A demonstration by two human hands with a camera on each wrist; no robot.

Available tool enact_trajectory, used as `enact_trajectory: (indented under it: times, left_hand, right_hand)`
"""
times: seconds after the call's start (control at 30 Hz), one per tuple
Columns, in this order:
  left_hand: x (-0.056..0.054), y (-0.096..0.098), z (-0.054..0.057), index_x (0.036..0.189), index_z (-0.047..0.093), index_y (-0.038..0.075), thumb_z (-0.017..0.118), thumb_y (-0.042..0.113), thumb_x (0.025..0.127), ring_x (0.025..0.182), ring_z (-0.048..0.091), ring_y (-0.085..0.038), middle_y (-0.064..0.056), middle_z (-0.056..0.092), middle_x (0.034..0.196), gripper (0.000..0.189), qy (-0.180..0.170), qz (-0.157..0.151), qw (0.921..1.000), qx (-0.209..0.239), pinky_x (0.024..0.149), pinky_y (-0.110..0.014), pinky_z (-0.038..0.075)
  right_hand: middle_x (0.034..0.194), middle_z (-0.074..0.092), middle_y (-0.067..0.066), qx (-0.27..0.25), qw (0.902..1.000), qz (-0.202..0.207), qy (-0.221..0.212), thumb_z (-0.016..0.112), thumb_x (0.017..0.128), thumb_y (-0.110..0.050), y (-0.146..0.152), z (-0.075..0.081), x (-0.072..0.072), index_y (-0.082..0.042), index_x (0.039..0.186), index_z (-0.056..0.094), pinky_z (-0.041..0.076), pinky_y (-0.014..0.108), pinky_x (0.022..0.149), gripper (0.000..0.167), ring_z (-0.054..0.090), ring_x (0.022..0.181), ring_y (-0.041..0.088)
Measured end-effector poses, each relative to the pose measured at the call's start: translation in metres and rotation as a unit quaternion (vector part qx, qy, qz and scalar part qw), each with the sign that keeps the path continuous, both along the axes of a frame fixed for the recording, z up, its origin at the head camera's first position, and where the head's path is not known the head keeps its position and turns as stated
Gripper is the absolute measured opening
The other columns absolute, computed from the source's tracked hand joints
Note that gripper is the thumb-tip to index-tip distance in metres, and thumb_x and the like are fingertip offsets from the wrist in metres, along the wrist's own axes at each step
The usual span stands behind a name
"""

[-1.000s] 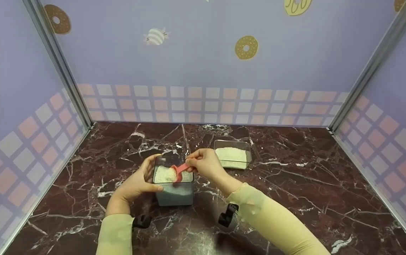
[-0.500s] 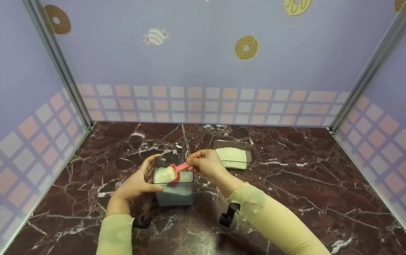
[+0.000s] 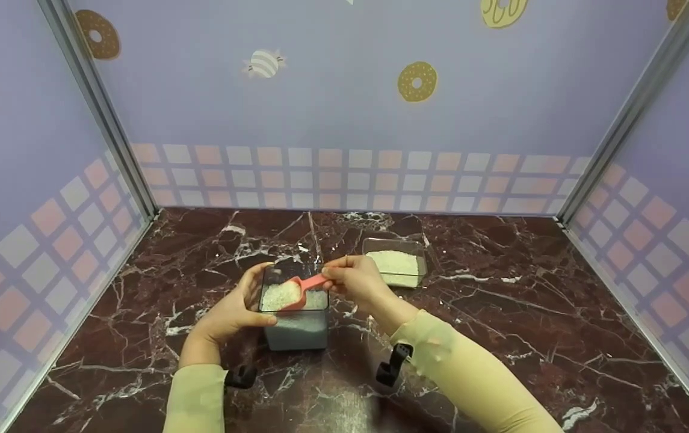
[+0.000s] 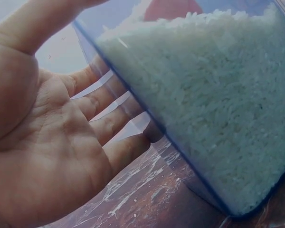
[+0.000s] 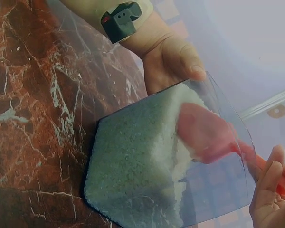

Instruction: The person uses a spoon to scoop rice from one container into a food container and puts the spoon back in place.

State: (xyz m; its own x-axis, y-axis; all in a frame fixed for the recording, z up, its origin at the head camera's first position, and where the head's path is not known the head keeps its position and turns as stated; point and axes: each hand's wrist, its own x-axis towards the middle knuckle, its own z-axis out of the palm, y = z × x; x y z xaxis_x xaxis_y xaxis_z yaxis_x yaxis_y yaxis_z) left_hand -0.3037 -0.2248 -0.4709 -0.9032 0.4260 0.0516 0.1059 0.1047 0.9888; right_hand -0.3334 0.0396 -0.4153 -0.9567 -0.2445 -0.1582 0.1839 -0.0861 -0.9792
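Observation:
A clear square container (image 3: pixel 297 334), filled well up with white rice (image 4: pixel 228 71), stands on the dark marbled table. My left hand (image 3: pixel 231 310) grips it from the left, thumb on the near wall and fingers round the far side. In the left wrist view, the fingers (image 4: pixel 121 152) show against the clear wall. My right hand (image 3: pixel 359 281) pinches the handle of a red scoop (image 3: pixel 314 281). Its bowl sits inside the container at the rice surface, with rice in it. Through the wall, the right wrist view shows the scoop's bowl (image 5: pixel 206 133) against the rice.
A second clear container (image 3: pixel 422 266), shallower-looking and holding rice (image 3: pixel 392 261), stands behind my right hand. Patterned walls (image 3: pixel 344 108) close off the back and both sides of the table. Small white specks lie on the tabletop (image 3: pixel 500 337).
The scoop has turned from steeply tilted to flatter, now with rice in its bowl. My right hand has shifted slightly right. My left hand and the container have stayed put.

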Motion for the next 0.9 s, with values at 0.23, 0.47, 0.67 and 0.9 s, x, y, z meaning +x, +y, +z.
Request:
enact_trajectory:
  times: [0.23, 0.47, 0.67, 0.9]
  left_hand:
    - [-0.001, 0.0, -0.001, 0.163, 0.009, 0.012, 0.081, 0.002, 0.078, 0.161, -0.013, -0.036, -0.014, -0.01, 0.174, 0.112, -0.015, -0.004, 0.9997, 0.019, 0.13, -0.057, 0.001]
    - [0.0, 0.0, 0.0, 0.163, 0.007, 0.01, 0.082, 0.003, 0.079, 0.16, -0.014, -0.038, -0.015, -0.011, 0.174, 0.113, -0.015, -0.003, 0.9997, 0.018, 0.13, -0.059, 0.0]
    - [0.001, -0.001, -0.001, 0.163, 0.006, 0.011, 0.082, 0.005, 0.079, 0.16, -0.014, -0.039, -0.016, -0.013, 0.174, 0.114, -0.015, -0.001, 0.9999, 0.008, 0.13, -0.059, 0.0]
    - [0.0, -0.001, -0.002, 0.164, 0.005, 0.011, 0.082, 0.005, 0.079, 0.16, -0.015, -0.038, -0.015, -0.014, 0.174, 0.115, -0.016, -0.005, 0.9997, 0.018, 0.13, -0.059, 0.0]
  right_hand:
    - [0.068, 0.065, 0.004, -0.011, 0.9999, -0.006, -0.007, 0.062, 0.093, 0.007, 0.005, -0.002, -0.001, 0.019, 0.114, 0.062, 0.052, 0.012, 0.051, 0.024, 0.06, 0.052, 0.003]
    - [0.063, 0.064, 0.0, -0.029, 0.9993, -0.014, -0.022, 0.062, 0.094, 0.005, 0.01, -0.005, -0.003, 0.014, 0.11, 0.063, 0.046, 0.011, 0.047, 0.018, 0.056, 0.051, 0.001]
    - [0.066, 0.065, -0.001, -0.049, 0.9981, -0.017, -0.032, 0.06, 0.096, 0.004, 0.016, -0.01, -0.005, 0.015, 0.114, 0.061, 0.046, 0.01, 0.049, 0.021, 0.056, 0.053, 0.0]
    - [0.068, 0.065, -0.001, -0.078, 0.9958, -0.016, -0.047, 0.058, 0.098, 0.003, 0.023, -0.019, -0.005, 0.019, 0.122, 0.056, 0.047, 0.01, 0.051, 0.029, 0.056, 0.054, 0.0]
